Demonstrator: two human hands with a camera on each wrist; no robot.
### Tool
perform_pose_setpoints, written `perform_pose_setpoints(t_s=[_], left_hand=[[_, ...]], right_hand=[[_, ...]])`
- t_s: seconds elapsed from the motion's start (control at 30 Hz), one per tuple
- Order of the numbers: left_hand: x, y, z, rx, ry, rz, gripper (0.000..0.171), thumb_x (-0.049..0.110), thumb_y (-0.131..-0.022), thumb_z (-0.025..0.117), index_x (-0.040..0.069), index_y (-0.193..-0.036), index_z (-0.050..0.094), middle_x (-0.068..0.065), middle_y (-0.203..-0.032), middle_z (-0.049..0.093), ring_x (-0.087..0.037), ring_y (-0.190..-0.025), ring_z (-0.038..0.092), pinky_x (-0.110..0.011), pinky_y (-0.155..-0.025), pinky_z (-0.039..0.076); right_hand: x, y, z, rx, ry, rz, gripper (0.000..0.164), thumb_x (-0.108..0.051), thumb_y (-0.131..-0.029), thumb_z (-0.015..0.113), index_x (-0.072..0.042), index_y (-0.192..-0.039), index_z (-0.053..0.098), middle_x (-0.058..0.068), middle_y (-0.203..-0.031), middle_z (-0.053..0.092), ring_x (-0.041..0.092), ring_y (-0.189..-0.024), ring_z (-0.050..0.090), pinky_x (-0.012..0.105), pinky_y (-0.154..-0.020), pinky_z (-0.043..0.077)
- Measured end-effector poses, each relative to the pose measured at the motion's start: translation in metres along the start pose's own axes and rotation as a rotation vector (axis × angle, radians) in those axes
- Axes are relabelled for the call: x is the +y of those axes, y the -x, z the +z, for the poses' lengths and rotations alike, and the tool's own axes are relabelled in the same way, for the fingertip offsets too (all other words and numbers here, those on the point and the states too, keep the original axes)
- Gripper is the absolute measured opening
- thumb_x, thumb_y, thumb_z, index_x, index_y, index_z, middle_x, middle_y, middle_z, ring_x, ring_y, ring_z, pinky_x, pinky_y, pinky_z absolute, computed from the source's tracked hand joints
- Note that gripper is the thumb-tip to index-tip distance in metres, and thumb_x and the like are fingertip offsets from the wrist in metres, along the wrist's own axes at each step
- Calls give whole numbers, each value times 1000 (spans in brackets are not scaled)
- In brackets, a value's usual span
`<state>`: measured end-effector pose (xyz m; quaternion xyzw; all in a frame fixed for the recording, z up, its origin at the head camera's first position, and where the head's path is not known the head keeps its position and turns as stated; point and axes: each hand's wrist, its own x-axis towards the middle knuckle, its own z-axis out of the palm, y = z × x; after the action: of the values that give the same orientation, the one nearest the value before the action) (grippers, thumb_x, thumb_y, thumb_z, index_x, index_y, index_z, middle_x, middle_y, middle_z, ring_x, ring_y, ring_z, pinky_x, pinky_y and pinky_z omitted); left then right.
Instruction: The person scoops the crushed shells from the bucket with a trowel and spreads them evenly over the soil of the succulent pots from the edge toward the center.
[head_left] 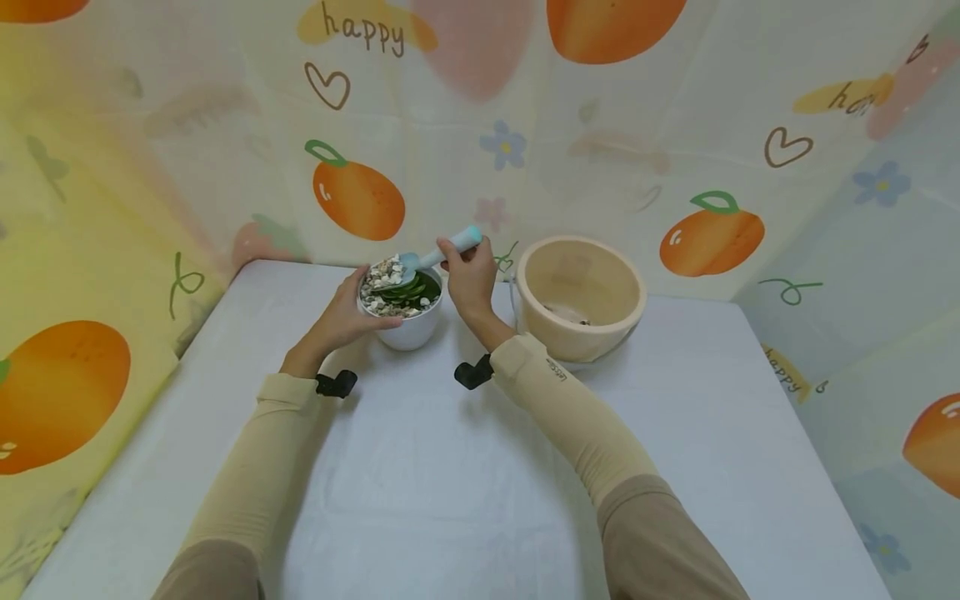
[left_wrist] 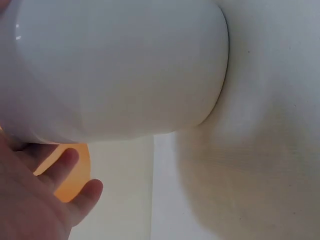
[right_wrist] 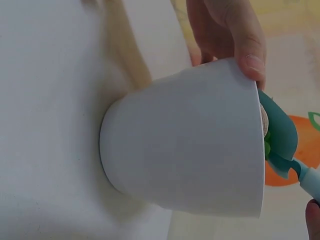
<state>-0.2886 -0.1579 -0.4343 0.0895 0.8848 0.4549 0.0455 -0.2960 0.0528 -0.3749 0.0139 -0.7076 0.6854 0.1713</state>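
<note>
A white flower pot [head_left: 409, 335] stands on the table, with a green succulent [head_left: 408, 293] and pale pebbles [head_left: 375, 307] inside. My left hand [head_left: 343, 313] grips the pot at its left side, thumb along the front rim and fingers behind. My right hand [head_left: 472, 279] holds a small teal trowel [right_wrist: 282, 132] by its light handle. The trowel's blade lies over the far left of the pot with white stones at its tip, overlapping the plant. In the left wrist view the pot's smooth wall [left_wrist: 125, 70] fills most of the picture.
To the right of the pot stands a larger beige round tub [head_left: 581, 342] with a few dark and pale bits at its bottom. Both are near the back edge of the white-covered table [head_left: 435, 500]. A fruit-printed curtain [head_left: 450, 108] hangs close behind.
</note>
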Motion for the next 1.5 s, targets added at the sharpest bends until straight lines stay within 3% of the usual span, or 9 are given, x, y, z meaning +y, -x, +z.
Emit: perform_pose_setpoints(t_s=[0.2, 0.37, 0.6, 0.77, 0.9, 1.07, 1.3, 1.5], left_hand=[[1, 1, -2, -16, 22, -54, 120, 45, -72, 84, 13, -158, 6, -17, -162, 16, -37, -148, 18, -61, -117, 19], [1, 0, -2, -12, 21, -50, 120, 45, -72, 84, 13, -158, 6, -17, -161, 16, -37, -148, 19, -61, -117, 19], [-2, 1, 4, 33, 52, -12, 117, 41, -71, 86, 10, -157, 12, -18, -159, 24, -36, -146, 23, -59, -117, 21], [-2, 5, 12, 85, 66, 37, 111, 40, -71, 86, 10, -155, 20, -18, -154, 31, -37, -142, 28, -60, -115, 25], [0, 8, 16, 107, 30, 32, 112, 45, -71, 85, 9, -154, 20, -19, -153, 31, -38, -141, 28, -61, -113, 27], [-1, 9, 10, 88, -16, 9, 114, 47, -71, 84, 8, -155, 16, -23, -154, 28, -40, -140, 26, -63, -112, 27], [-2, 4, 4, -8, -5, -7, 121, 47, -73, 82, 11, -158, 3, -18, -163, 10, -39, -149, 13, -64, -116, 17], [-2, 3, 7, 18, 34, -24, 119, 45, -73, 83, 12, -158, 7, -16, -163, 11, -37, -150, 13, -62, -118, 16]], right_hand=[[-1, 2, -1, -43, -2, -28, 33, -22, -95, 64, 4, -112, 52, 23, -102, 68, 33, -96, 70, 32, -81, 59], [-2, 1, -1, -71, 42, -74, 28, -20, -98, 60, 3, -112, 52, 20, -103, 68, 29, -99, 69, 27, -82, 58], [-4, 3, 0, -101, 10, -77, 28, -16, -98, 58, 5, -115, 49, 22, -105, 64, 33, -101, 67, 39, -86, 58], [-6, 7, 0, -100, 25, -110, 27, -17, -98, 59, 4, -113, 50, 20, -101, 65, 31, -98, 68, 32, -82, 58], [-7, 10, 0, -111, 35, -156, 26, -18, -98, 60, 3, -110, 51, 19, -96, 64, 32, -92, 68, 22, -74, 53], [-12, 12, 1, -131, 67, -175, 26, -16, -98, 58, 5, -111, 50, 22, -95, 63, 36, -88, 65, 18, -65, 42], [-42, 27, -4, -133, 101, -179, 23, -7, -97, 58, 11, -109, 49, 26, -96, 64, 43, -91, 64, 16, -63, 39], [-32, 21, -3, -126, 110, -196, 25, -9, -97, 58, 11, -110, 50, 27, -97, 63, 41, -92, 66, 15, -66, 41]])
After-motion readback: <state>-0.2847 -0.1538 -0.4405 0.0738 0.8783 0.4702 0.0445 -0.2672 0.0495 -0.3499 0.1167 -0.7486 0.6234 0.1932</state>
